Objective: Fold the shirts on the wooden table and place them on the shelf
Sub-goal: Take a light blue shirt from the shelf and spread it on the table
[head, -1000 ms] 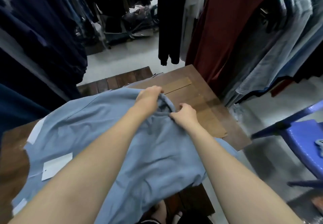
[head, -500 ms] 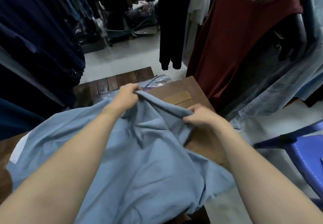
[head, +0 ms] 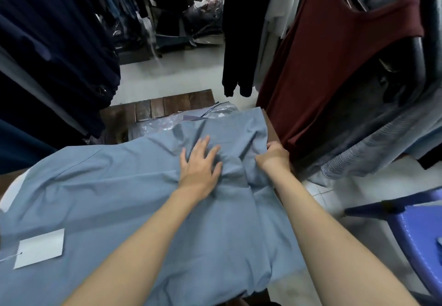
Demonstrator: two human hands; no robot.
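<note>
A light blue shirt point(head: 114, 186) lies spread over the wooden table point(head: 271, 126), covering nearly all of it, with a white paper tag point(head: 39, 248) on its near left part. My left hand point(head: 199, 164) presses flat on the cloth with fingers spread, near the table's far right. Just to its right, my right hand point(head: 273, 157) grips a bunched fold of the shirt at the table's right edge. The shelf is not in view.
Clear plastic wrapping point(head: 167, 124) lies past the shirt's far edge, beside a dark slatted wooden surface point(head: 162, 107). Hanging clothes crowd both sides: dark navy ones point(head: 55, 50) on the left, a maroon garment point(head: 318, 71) on the right. A blue plastic chair point(head: 416, 231) stands at right.
Both hands pulled the shirt toward the far right, spreading it over the table top. My left hand let go of the cloth and now lies flat on it.
</note>
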